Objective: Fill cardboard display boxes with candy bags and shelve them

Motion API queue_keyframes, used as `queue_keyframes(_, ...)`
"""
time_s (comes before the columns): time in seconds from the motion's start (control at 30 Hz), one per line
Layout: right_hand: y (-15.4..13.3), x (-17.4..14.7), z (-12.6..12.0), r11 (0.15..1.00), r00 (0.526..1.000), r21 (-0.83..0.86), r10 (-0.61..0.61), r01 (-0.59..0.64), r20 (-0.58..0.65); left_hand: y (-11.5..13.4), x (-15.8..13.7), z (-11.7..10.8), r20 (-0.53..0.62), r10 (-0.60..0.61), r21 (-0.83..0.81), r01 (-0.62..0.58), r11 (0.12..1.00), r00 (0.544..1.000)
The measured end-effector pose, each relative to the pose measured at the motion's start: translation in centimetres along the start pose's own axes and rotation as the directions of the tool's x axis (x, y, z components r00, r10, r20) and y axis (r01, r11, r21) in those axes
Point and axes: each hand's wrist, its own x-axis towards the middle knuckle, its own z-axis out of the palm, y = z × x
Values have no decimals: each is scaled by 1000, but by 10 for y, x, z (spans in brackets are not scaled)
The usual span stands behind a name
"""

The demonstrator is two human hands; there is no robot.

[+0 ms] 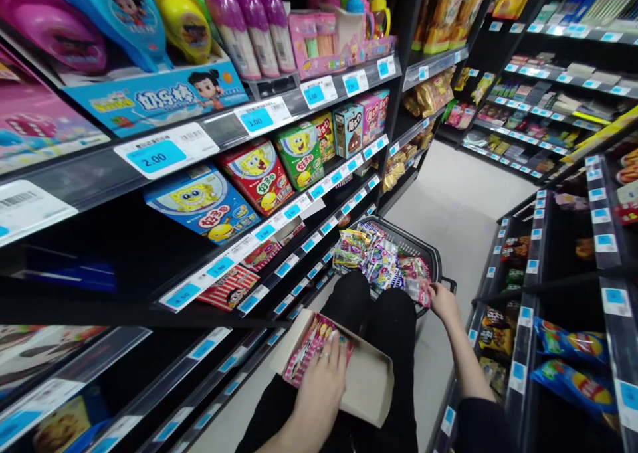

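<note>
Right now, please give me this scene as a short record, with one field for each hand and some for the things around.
Place: shop aisle
Left hand: resting on pink packets in a box
Right hand: holding a pink packet at the basket's edge
Box: cardboard, open, on the person's lap
Basket: dark, holding colourful packets
Cartoon boxes: blue, red and green, on display
Largest readable price label: 2.00

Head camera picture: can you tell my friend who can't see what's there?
A person's left hand rests on packets in an open box on their lap, and their right hand holds a pink pack at the edge of a basket of bright packs. Shelves line the aisle.
</note>
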Motion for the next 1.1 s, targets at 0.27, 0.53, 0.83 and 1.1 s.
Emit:
queue_keyframes(0.27, -68, -180, 31, 805, 858, 323, -512, 497, -43, 7, -7, -7, -59, 237, -127, -243, 962, 970)
queue_keyframes(0.53, -137, -185, 57, 599, 640, 302, -766, 742, -55, -14, -25, -30, 104, 428, -346, -370, 862, 898)
queue_keyframes(0.83, -146, -171, 54, 489, 485, 42, -871, 871, 72, -23, -30, -44, -106, 354, -595, -344, 726, 929)
queue_keyframes(1.1, -102, -197, 4, 461, 488, 178, -859, 869, -155, -41, -30, -51, -229, -204, -964, -192, 187, 952)
